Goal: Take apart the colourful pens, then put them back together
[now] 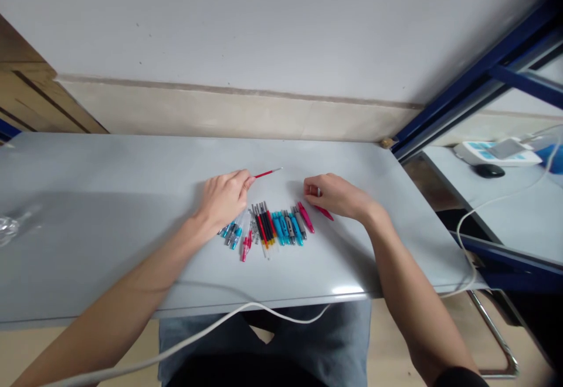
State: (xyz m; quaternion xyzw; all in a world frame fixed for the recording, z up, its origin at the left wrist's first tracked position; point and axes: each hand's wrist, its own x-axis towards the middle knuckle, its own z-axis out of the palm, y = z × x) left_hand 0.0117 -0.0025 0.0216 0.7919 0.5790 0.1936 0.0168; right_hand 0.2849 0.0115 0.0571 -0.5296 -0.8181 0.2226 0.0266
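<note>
Head view shows the hands apart over a grey table [109, 164], the left hand [224, 199] pinching a slim red pen [267, 173], the right hand [334, 195] closed on a pink pen [324, 213], beside a row of coloured pens [278, 228].

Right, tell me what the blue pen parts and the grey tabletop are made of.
The blue pen parts look like moulded plastic, glossy with soft highlights. The grey tabletop seems to be painted or laminated board, smooth and satin, catching light near its front edge; the exact material can't be told from its look.
</note>
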